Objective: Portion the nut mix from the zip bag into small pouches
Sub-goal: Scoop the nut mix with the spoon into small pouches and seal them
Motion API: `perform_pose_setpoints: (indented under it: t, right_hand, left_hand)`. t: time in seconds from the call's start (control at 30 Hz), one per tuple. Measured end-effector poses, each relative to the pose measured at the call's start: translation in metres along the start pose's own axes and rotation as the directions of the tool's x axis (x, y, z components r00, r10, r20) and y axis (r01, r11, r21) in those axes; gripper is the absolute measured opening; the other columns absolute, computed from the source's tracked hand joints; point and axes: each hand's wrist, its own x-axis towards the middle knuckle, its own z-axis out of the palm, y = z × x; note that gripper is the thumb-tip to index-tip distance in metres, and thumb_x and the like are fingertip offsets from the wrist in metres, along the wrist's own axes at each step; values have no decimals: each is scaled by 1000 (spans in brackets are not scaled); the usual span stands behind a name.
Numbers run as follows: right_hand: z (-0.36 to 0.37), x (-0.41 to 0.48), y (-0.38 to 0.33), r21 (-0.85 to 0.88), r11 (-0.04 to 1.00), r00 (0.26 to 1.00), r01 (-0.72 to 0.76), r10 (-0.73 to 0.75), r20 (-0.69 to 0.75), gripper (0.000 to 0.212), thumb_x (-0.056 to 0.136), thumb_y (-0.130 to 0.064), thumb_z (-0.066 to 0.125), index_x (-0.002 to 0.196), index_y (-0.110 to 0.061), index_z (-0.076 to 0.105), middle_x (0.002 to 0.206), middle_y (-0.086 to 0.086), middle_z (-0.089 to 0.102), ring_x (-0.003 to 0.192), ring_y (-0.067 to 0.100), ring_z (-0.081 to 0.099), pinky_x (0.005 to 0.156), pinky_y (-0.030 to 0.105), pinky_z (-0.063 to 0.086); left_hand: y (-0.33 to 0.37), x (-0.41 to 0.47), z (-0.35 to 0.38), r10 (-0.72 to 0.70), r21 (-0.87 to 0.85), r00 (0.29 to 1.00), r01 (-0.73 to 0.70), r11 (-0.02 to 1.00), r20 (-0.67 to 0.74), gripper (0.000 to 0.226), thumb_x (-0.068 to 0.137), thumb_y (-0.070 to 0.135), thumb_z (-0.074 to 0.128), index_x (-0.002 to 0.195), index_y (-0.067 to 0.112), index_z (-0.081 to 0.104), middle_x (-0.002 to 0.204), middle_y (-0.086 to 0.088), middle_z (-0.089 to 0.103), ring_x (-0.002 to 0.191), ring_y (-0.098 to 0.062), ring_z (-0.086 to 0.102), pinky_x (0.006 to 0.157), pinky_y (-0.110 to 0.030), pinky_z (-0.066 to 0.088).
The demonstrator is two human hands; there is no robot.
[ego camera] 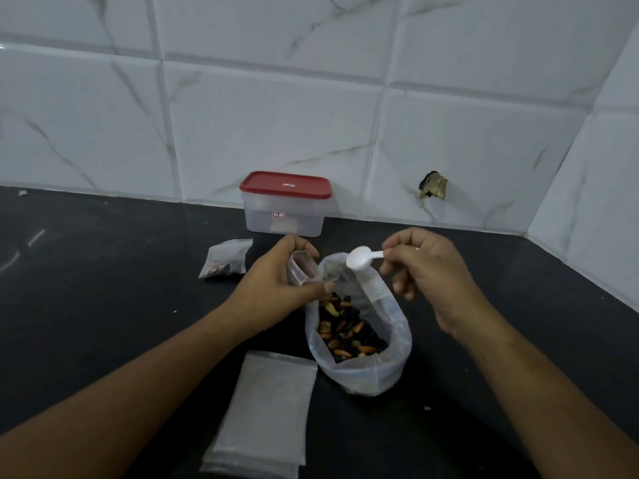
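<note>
An open clear zip bag [387, 368] stands on the black counter, holding mixed nuts and dried fruit [349, 333]. My left hand [276, 285] grips a small clear pouch [301, 269] held open just left of the bag's mouth. My right hand [428, 271] pinches the handle of a white plastic spoon [361, 259], whose bowl hovers above the bag's far rim, close to the pouch. I see no nuts in the spoon. A filled small pouch [224, 259] lies on the counter to the left.
A stack of flat unfilled pouches [266, 413] lies near the front, left of the bag. A clear box with a red lid [285, 203] stands against the tiled wall behind. The black counter [103, 305] meets tiled walls at back and right.
</note>
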Motion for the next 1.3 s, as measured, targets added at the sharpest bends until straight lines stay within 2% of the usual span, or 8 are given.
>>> perform_pose_setpoints:
  t: [0.17, 0.4, 0.5, 0.6, 0.77, 0.97, 1.13, 1.3]
  right_hand:
    - [-1, 5, 14, -228, 968, 987, -102, 127, 98, 3, 97, -12, 65, 99, -11, 66, 69, 4, 67, 48, 11, 53, 42, 23, 38]
    - [-10, 6, 18, -613, 790, 993, -13, 80, 82, 39, 87, -63, 71, 105, -29, 63, 98, -5, 69, 81, 11, 67, 68, 34, 57]
    - [-10, 5, 18, -685, 728, 991, 19, 79, 112, 51, 85, -69, 69, 118, -31, 63, 110, -9, 66, 96, 10, 65, 83, 39, 59]
    - [-12, 5, 17, -735, 677, 988, 28, 94, 124, 62, 84, -73, 67, 128, -29, 62, 118, -9, 67, 102, 8, 64, 84, 35, 56]
    - [-12, 4, 17, -746, 665, 993, 34, 63, 101, 67, 83, -76, 64, 130, -27, 63, 120, -8, 68, 104, 7, 64, 89, 35, 55]
    - [24, -10, 2, -591, 758, 954, 276, -294, 68, 48, 89, -59, 70, 125, -27, 68, 115, -15, 69, 105, -1, 63, 91, 32, 57]
    - [70, -5, -20, -416, 885, 976, 207, -159, 148, 37, 89, -53, 75, 117, -29, 68, 96, -10, 74, 87, 1, 70, 80, 26, 58]
    - [89, 13, -38, -309, 918, 966, 250, -214, 146, 10, 98, -18, 70, 88, -18, 74, 75, 3, 75, 68, 15, 72, 69, 33, 59]
  left_hand:
    - [6, -1, -5, -50, -14, 997, 50, 999, 58, 65, 65, 61, 82, 119, 37, 56, 113, 23, 63, 108, 5, 59, 91, -25, 50]
    - [12, -2, -13, -123, -211, 984, 148, 966, 126, 61, 87, 79, 50, 127, 34, 63, 114, 23, 65, 109, 5, 61, 92, -29, 48]
    - [9, 1, -13, -186, -263, 977, 207, 942, 103, 54, 103, 60, 29, 123, 31, 71, 121, 17, 69, 113, 7, 60, 91, -22, 44]
    - [3, 4, -12, -208, -301, 972, 231, 925, 105, 41, 110, 37, 37, 117, 23, 74, 116, 9, 75, 113, -4, 66, 96, -27, 50]
    - [-7, 8, -14, -269, -399, 960, 278, 874, 80, 19, 102, 18, 59, 108, 14, 76, 108, -1, 77, 106, -17, 70, 92, -32, 54]
    - [-5, 13, -24, -331, -579, 943, 251, 776, -35, 10, 97, 21, 67, 98, 12, 73, 84, -5, 69, 76, -14, 64, 66, -28, 55]
    - [-8, 17, -33, -306, -740, 949, 149, 655, -80, 10, 94, 18, 70, 100, 11, 73, 97, -11, 73, 90, -24, 70, 76, -39, 61]
    - [-5, 19, -38, -339, -806, 933, 104, 583, -124, 12, 96, 20, 68, 101, 10, 72, 88, -9, 72, 79, -21, 70, 70, -34, 59]
